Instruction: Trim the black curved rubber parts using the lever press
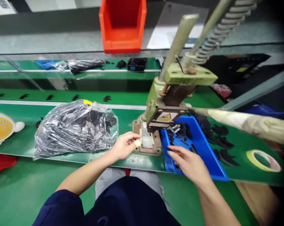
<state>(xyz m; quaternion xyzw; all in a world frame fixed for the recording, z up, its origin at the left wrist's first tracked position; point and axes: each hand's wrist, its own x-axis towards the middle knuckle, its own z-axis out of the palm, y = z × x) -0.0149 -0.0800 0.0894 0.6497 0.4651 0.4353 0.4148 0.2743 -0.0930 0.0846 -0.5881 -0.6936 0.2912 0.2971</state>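
My left hand [126,145] is at the left edge of a pale block [146,139] on the base of a green hand press [169,103]. Its thumb wears a yellowish covering, and thumb and index finger are close together; anything between them is too small to make out. Over the near left part of a blue bin [209,161], my right hand [190,161] pinches a small black part [169,148] at its fingertips. Black pieces [179,131] lie inside that bin. The press head stands raised above the block.
A clear bag of black parts [73,131] lies left of the press. The press lever [241,121] reaches out to the right above curved black parts [223,141] and a tape roll [263,160]. An orange bin [123,44] hangs overhead. Behind, spaced black parts [106,98] lie on a green strip.
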